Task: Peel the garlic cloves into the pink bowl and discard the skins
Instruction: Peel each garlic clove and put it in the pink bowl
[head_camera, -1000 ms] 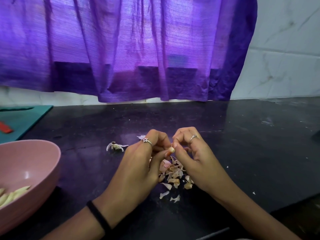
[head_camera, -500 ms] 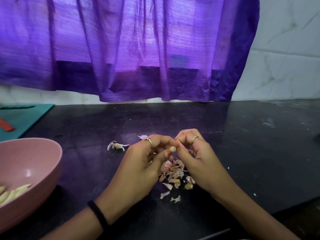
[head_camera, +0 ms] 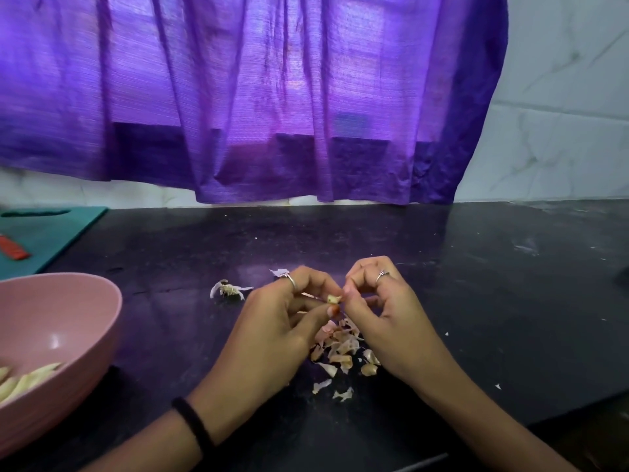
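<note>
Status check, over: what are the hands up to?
Left hand and right hand both pinching one garlic clove. Skins piled beneath. Pink bowl left, path clear.

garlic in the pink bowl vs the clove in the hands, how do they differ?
The peeled cloves lie loose in the pink bowl at the left; the garlic clove is pinched between the left hand and right hand, above the skin pile. The bowl's cloves are several, bare and pale; the held one is single and mostly hidden by fingertips. Both look pale cream.
</note>
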A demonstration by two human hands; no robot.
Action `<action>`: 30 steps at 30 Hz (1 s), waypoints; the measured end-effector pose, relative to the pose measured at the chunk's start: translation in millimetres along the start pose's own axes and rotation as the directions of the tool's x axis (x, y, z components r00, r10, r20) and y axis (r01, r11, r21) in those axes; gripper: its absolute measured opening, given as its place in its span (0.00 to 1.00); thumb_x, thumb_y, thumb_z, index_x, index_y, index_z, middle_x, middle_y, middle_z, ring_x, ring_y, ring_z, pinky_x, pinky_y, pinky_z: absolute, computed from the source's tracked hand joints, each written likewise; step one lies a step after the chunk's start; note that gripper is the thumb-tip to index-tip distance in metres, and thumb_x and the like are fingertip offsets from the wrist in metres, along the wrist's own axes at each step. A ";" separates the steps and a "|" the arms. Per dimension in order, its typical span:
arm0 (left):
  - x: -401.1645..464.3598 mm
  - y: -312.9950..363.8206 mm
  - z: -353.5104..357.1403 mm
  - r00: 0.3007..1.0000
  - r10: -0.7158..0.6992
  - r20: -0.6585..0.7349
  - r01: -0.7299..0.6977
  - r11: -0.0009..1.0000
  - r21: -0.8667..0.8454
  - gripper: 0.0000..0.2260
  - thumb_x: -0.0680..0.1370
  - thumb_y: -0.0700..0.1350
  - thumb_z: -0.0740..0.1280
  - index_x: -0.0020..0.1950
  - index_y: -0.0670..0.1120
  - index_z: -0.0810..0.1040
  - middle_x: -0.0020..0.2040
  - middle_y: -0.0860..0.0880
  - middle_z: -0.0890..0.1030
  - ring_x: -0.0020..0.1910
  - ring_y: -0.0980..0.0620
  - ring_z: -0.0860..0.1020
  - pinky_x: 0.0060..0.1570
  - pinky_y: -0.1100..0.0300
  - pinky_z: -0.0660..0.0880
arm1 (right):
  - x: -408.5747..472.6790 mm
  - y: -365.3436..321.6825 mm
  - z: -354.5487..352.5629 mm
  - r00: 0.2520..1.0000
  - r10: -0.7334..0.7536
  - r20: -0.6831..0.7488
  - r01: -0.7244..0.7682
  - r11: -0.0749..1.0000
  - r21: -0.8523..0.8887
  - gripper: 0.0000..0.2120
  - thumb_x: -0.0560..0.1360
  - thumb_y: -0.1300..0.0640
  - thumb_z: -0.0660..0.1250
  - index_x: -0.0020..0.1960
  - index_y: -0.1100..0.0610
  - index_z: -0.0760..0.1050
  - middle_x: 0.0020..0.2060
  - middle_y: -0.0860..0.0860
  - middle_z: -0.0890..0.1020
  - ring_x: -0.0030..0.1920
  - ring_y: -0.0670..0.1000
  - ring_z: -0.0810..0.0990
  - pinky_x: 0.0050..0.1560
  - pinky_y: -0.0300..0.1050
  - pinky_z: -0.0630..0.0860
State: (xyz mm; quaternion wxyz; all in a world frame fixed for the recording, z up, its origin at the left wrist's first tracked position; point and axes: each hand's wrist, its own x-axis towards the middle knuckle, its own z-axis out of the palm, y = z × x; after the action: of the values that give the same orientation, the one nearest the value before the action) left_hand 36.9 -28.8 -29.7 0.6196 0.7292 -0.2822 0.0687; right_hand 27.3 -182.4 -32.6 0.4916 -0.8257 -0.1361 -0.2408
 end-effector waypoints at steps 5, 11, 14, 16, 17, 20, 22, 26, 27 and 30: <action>1.7 -1.8 0.6 0.998 -0.049 -0.049 0.045 0.997 -0.070 0.10 0.75 0.34 0.69 0.44 0.50 0.80 0.41 0.47 0.84 0.40 0.48 0.84 0.44 0.50 0.82 | -1.6 -2.0 -0.3 1.000 -0.007 -0.025 0.006 0.999 -0.032 0.08 0.76 0.61 0.64 0.39 0.58 0.74 0.45 0.44 0.73 0.46 0.44 0.77 0.42 0.33 0.76; 4.1 -3.7 1.2 0.994 -0.045 -0.099 0.039 0.998 -0.053 0.09 0.74 0.35 0.70 0.42 0.50 0.80 0.41 0.47 0.84 0.40 0.49 0.84 0.42 0.54 0.81 | -1.0 -1.0 1.1 1.000 -0.014 -0.026 0.012 0.996 -0.086 0.07 0.75 0.60 0.65 0.38 0.55 0.73 0.44 0.43 0.73 0.47 0.47 0.76 0.50 0.44 0.76; 4.1 -3.5 0.0 0.991 -0.016 -0.134 0.013 1.000 -0.026 0.08 0.74 0.35 0.70 0.42 0.49 0.80 0.40 0.49 0.84 0.40 0.52 0.83 0.40 0.59 0.79 | -1.8 -1.0 1.0 0.999 -0.002 -0.038 -0.002 0.996 -0.089 0.07 0.73 0.59 0.64 0.37 0.54 0.72 0.44 0.42 0.73 0.46 0.45 0.76 0.48 0.40 0.75; 4.4 -3.3 -0.7 0.987 -0.017 -0.157 0.010 0.999 -0.044 0.08 0.74 0.35 0.70 0.42 0.48 0.80 0.39 0.49 0.84 0.40 0.53 0.83 0.38 0.62 0.78 | -1.6 -0.2 1.0 0.999 0.020 -0.051 -0.024 0.995 -0.095 0.07 0.73 0.59 0.64 0.36 0.54 0.72 0.44 0.42 0.73 0.45 0.44 0.76 0.47 0.38 0.75; 4.5 -3.4 -0.8 0.987 -0.024 -0.161 0.014 0.998 -0.065 0.09 0.74 0.35 0.70 0.41 0.49 0.80 0.39 0.49 0.84 0.39 0.53 0.83 0.37 0.64 0.77 | -1.7 0.4 1.0 0.998 0.034 -0.052 -0.038 0.995 -0.096 0.07 0.73 0.58 0.64 0.36 0.53 0.72 0.43 0.43 0.73 0.45 0.43 0.76 0.46 0.38 0.75; 3.7 -2.8 -0.3 0.986 -0.040 -0.164 0.024 0.995 -0.100 0.08 0.74 0.34 0.70 0.41 0.48 0.80 0.40 0.49 0.84 0.39 0.53 0.83 0.38 0.65 0.77 | -0.8 2.3 0.7 0.996 0.058 -0.068 -0.065 0.991 -0.113 0.07 0.73 0.58 0.64 0.36 0.54 0.72 0.43 0.44 0.74 0.43 0.44 0.75 0.44 0.36 0.73; 3.2 -1.5 -0.3 0.982 -0.028 -0.184 0.009 0.995 -0.104 0.07 0.74 0.34 0.69 0.43 0.47 0.80 0.39 0.49 0.84 0.40 0.53 0.83 0.41 0.65 0.77 | -0.2 5.0 -0.3 0.992 0.073 -0.106 -0.087 0.987 -0.136 0.08 0.74 0.60 0.64 0.36 0.54 0.72 0.43 0.45 0.74 0.41 0.44 0.75 0.42 0.35 0.72; 5.8 -1.4 -4.4 0.973 -0.055 -0.226 0.021 0.989 -0.149 0.05 0.74 0.36 0.69 0.45 0.45 0.80 0.39 0.48 0.84 0.40 0.53 0.83 0.43 0.65 0.78 | -0.5 5.9 -0.6 0.992 0.075 -0.102 -0.087 0.989 -0.119 0.08 0.75 0.60 0.65 0.37 0.54 0.73 0.43 0.44 0.74 0.40 0.46 0.76 0.41 0.37 0.72; 6.3 -2.2 -4.8 0.972 -0.067 -0.224 0.031 0.986 -0.162 0.06 0.74 0.36 0.69 0.46 0.46 0.80 0.40 0.48 0.84 0.40 0.53 0.83 0.44 0.63 0.78 | -1.2 4.6 -0.2 0.995 0.059 -0.081 -0.068 0.991 -0.117 0.08 0.75 0.60 0.66 0.37 0.54 0.74 0.44 0.43 0.74 0.41 0.45 0.77 0.41 0.36 0.73; 6.8 -4.1 -4.9 0.970 -0.075 -0.232 0.038 0.986 -0.161 0.08 0.74 0.36 0.69 0.48 0.48 0.80 0.41 0.47 0.83 0.41 0.52 0.83 0.45 0.61 0.78 | -2.7 1.2 -1.0 0.997 0.023 -0.077 -0.032 0.991 -0.127 0.06 0.74 0.58 0.70 0.39 0.55 0.78 0.48 0.38 0.73 0.45 0.43 0.77 0.45 0.33 0.73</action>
State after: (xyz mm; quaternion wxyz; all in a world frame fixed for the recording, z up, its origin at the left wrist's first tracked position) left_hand 45.7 -26.1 -29.1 0.7057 0.6729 -0.1896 0.1156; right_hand 25.3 -183.8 -34.5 0.4458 -0.8476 -0.0904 -0.2732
